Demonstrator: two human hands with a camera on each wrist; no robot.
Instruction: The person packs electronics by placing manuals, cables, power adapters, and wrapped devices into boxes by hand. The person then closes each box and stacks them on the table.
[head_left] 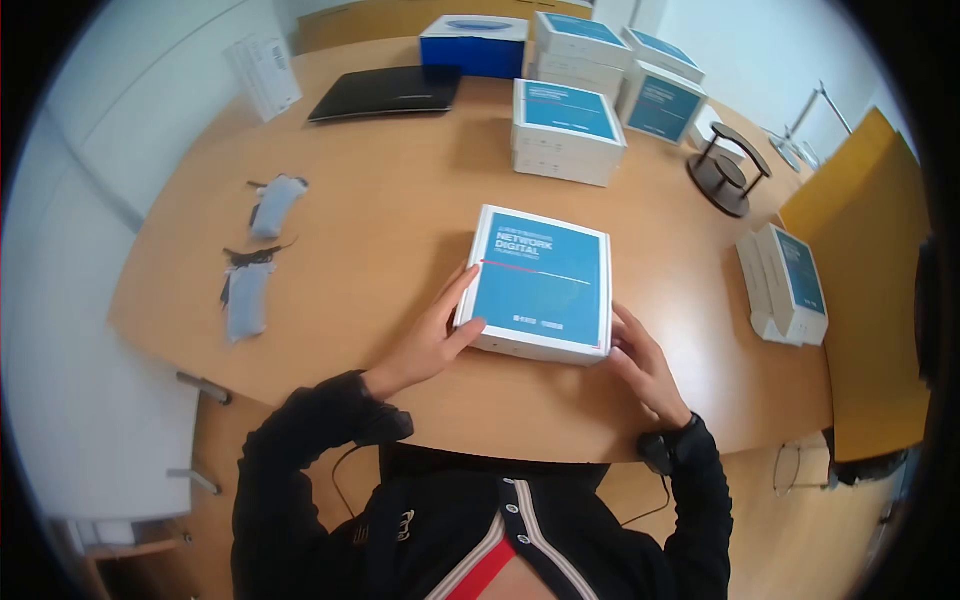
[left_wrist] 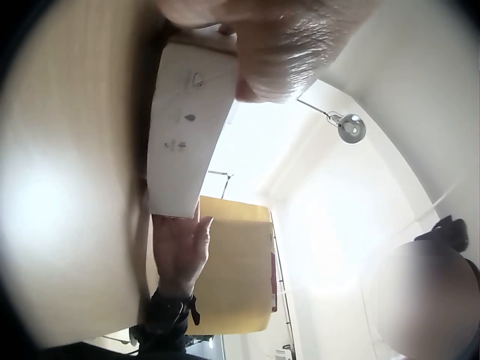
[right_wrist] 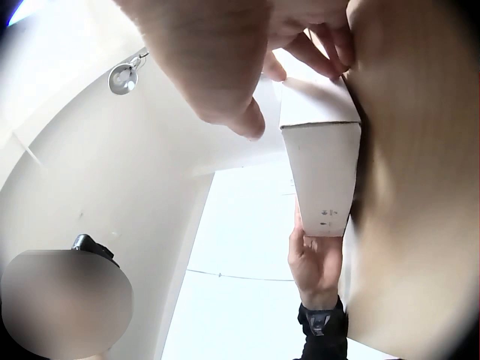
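Note:
A white box (head_left: 545,280) with a blue "NETWORK DIGITAL" lid lies flat on the wooden table (head_left: 380,230), close to the person's body. The left hand (head_left: 425,340) rests along its left side, thumb on the lid's lower left corner. At the lower right corner, the right hand (head_left: 645,370) touches the side with bent fingers. In the left wrist view the box's front side (left_wrist: 187,127) shows small printed marks, with the right hand (left_wrist: 178,251) at its far end. The right wrist view shows the fingers (right_wrist: 322,49) against the box's side (right_wrist: 319,97).
Further back stand stacked white-and-blue boxes (head_left: 565,130), a blue box (head_left: 473,50) and a black laptop-like slab (head_left: 388,92). Two wrapped items (head_left: 248,300) lie at left. On the right are a dark round stand (head_left: 728,175), more boxes (head_left: 785,285) and a yellow panel (head_left: 860,290).

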